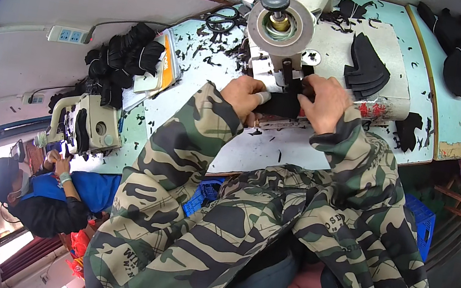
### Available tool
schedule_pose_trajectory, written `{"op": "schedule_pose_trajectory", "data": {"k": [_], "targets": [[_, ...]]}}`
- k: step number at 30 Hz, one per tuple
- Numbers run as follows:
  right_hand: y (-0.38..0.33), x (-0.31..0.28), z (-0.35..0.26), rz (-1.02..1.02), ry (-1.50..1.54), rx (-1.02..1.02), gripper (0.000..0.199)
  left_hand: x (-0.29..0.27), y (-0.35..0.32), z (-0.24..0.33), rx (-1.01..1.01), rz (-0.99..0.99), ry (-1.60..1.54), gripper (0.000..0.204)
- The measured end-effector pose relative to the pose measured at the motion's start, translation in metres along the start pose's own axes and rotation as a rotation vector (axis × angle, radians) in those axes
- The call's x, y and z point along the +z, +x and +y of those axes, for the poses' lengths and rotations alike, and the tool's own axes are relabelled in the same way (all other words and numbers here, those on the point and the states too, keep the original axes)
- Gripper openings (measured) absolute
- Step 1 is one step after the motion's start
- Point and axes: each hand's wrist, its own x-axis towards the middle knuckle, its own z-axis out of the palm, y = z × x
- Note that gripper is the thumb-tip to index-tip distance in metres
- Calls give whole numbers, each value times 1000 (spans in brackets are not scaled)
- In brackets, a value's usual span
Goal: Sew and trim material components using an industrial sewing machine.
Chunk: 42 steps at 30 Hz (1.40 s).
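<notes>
Both my hands rest on a piece of black fabric [281, 105] under the head of a white sewing machine [280, 30]. My left hand [246, 96], with tape on one finger, presses the fabric's left side. My right hand [326, 102] grips its right edge close to the needle area. Camouflage sleeves cover both forearms. A stack of curved black cut pieces [368, 66] lies on the machine bed just beyond my right hand.
Black scissors [222, 20] and fabric scraps litter the pale table [278, 152]. A pile of black pieces [123, 59] sits at the left. Another person [45, 192] works at a second machine [90, 123] lower left. More black pieces [460, 48] lie far right.
</notes>
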Motion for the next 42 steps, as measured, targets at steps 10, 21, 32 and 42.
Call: {"op": "schedule_pose_trajectory", "data": {"k": [10, 21, 32, 42], "targets": [[-4, -8, -1, 18, 66, -29, 31, 5, 7, -5, 132, 71, 91, 22], [-15, -20, 2, 30, 323, 84, 26, 9, 16, -8, 261, 191, 236, 17], [-11, -82, 51, 444, -153, -189, 20, -35, 23, -126, 38, 101, 1166, 35], [-67, -9, 6, -276, 726, 13, 19, -23, 8, -104, 128, 74, 1152, 22]]}}
